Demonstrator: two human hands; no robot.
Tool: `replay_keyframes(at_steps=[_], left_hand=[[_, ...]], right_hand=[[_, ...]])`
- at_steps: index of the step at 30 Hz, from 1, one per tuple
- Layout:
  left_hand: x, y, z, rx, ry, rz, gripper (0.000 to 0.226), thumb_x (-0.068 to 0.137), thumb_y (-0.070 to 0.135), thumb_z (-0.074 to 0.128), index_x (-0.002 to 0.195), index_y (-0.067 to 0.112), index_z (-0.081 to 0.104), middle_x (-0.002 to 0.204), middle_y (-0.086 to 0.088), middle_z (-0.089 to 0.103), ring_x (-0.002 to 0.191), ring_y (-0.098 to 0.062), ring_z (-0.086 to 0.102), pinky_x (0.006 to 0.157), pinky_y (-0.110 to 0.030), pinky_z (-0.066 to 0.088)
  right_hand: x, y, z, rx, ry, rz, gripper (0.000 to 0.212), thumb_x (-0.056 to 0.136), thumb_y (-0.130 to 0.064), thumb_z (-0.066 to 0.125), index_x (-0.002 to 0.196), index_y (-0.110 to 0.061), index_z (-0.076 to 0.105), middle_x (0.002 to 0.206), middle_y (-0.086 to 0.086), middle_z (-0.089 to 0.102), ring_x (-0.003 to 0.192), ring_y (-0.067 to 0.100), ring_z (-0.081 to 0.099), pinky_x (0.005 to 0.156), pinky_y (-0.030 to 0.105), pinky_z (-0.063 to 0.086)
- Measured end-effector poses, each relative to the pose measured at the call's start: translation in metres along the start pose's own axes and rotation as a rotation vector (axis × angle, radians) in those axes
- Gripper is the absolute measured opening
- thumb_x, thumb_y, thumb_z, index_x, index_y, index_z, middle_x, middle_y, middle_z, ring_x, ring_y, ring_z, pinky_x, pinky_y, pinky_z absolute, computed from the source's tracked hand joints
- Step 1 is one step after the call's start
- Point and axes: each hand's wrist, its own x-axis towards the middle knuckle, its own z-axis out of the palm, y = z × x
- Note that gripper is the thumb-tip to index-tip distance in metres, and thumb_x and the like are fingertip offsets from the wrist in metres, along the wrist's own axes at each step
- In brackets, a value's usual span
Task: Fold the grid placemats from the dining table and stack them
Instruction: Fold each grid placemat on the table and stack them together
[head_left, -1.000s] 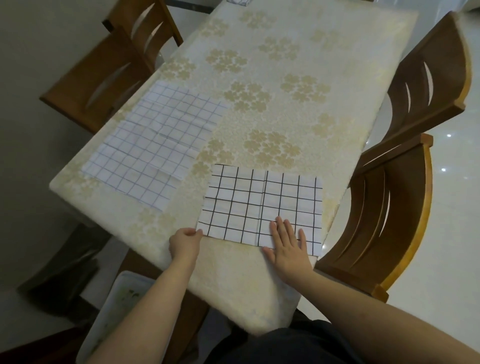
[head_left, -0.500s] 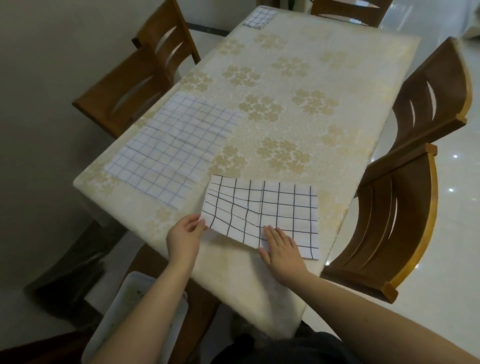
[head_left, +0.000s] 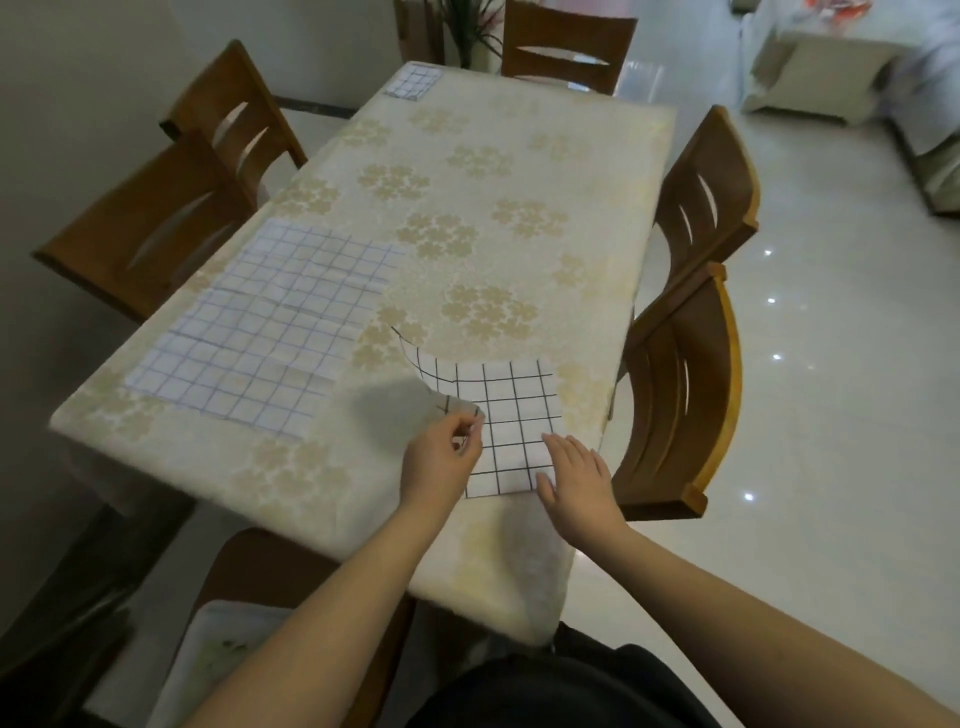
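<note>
Table (head_left: 498, 171): an unfolded blue-grid placemat (head_left: 270, 332) waits at left.
Black-grid placemat (head_left: 511, 415): near right corner, left half lifted mid-fold.
Left hand (head_left: 441, 457): pinches the raised edge.
Right hand (head_left: 574, 475): fingers flat, pinning the near corner.
Next: likely lay edge over, align, crease.

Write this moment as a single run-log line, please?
step: folding black-grid placemat | left hand: pinches lifted left edge | right hand: flat on placemat | blue-grid placemat: unfolded
</note>
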Motion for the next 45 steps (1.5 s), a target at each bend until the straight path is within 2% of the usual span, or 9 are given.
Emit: replay_keyframes(at_steps=[9,13,17,21,24,28,33,39,45], left_hand=[[-0.001,0.018,0.059,0.138,-0.079,0.027,0.013,0.093,0.032,0.06,0.092,0.022,0.069,0.089,0.01,0.071,0.081,-0.003,0.065,0.065,-0.021,0.046],[0.002,0.013,0.085,0.164,-0.2,0.016,0.021,0.093,0.036,0.058,0.109,0.024,0.066,0.111,0.011,0.068,0.102,-0.006,0.064,0.084,-0.026,0.052],[0.006,0.001,0.096,0.181,-0.39,0.077,0.043,0.097,0.039,0.051,0.137,0.023,0.051,0.143,0.008,0.05,0.132,-0.008,0.043,0.11,-0.024,0.034],[0.017,-0.031,0.082,0.27,-0.269,0.033,0.044,0.1,0.035,0.043,0.14,0.017,0.05,0.146,0.001,0.048,0.136,-0.014,0.041,0.115,-0.035,0.032],[0.028,-0.057,0.068,0.51,-0.18,0.069,0.064,0.094,0.046,0.026,0.148,0.014,0.039,0.156,-0.004,0.034,0.145,-0.021,0.029,0.117,-0.038,0.025],[0.034,-0.075,0.062,0.779,-0.341,0.064,0.077,0.09,0.061,0.015,0.156,0.024,0.003,0.162,0.004,-0.009,0.149,-0.013,-0.011,0.12,-0.038,-0.001],[0.034,-0.077,0.068,0.883,-0.499,0.1,0.087,0.086,0.072,0.032,0.154,0.018,0.022,0.161,-0.008,0.022,0.147,-0.022,0.015,0.113,-0.046,0.017],[0.035,-0.079,0.069,0.904,-0.543,0.086,0.093,0.083,0.075,0.034,0.154,0.015,0.025,0.161,-0.011,0.022,0.147,-0.025,0.016,0.113,-0.047,0.017],[0.036,-0.082,0.068,0.907,-0.572,0.084,0.11,0.074,0.086,0.033,0.156,0.017,0.012,0.164,-0.009,0.002,0.149,-0.027,0.003,0.116,-0.047,0.007]], right_hand=[[0.032,0.021,-0.029,0.162,0.048,0.142,0.057,0.097,-0.01,0.045,0.15,-0.021,0.028,0.149,0.001,0.041,0.137,0.02,0.036,0.116,0.038,0.025],[0.052,0.036,-0.028,0.203,0.001,0.173,0.058,0.095,-0.012,0.046,0.15,-0.018,0.028,0.148,0.004,0.042,0.136,0.024,0.038,0.115,0.04,0.03],[0.069,0.048,-0.024,0.164,-0.034,0.181,0.055,0.097,-0.015,0.046,0.149,-0.015,0.031,0.151,0.006,0.038,0.142,0.025,0.029,0.119,0.04,0.021],[0.086,0.053,-0.016,0.13,-0.082,0.13,0.053,0.096,-0.016,0.044,0.148,-0.014,0.033,0.149,0.007,0.04,0.142,0.026,0.028,0.119,0.042,0.021],[0.098,0.052,-0.008,0.111,-0.104,0.096,0.054,0.095,-0.013,0.043,0.147,-0.013,0.033,0.15,0.006,0.04,0.142,0.026,0.029,0.118,0.041,0.021],[0.107,0.048,0.005,0.007,-0.159,-0.065,0.058,0.097,-0.021,0.041,0.152,-0.012,0.025,0.158,0.007,0.027,0.147,0.027,0.018,0.121,0.041,0.013],[0.114,0.046,0.024,-0.158,-0.177,-0.301,0.064,0.093,-0.04,0.033,0.15,-0.012,0.03,0.156,0.01,0.032,0.146,0.03,0.026,0.117,0.044,0.016],[0.126,0.048,0.037,-0.24,-0.24,-0.448,0.063,0.096,-0.047,0.033,0.15,-0.015,0.035,0.155,0.008,0.034,0.143,0.028,0.032,0.116,0.045,0.02],[0.139,0.072,0.036,-0.278,-0.29,-0.47,0.079,0.095,-0.069,0.02,0.156,-0.021,0.008,0.163,0.003,0.002,0.151,0.022,-0.001,0.119,0.044,0.0]])
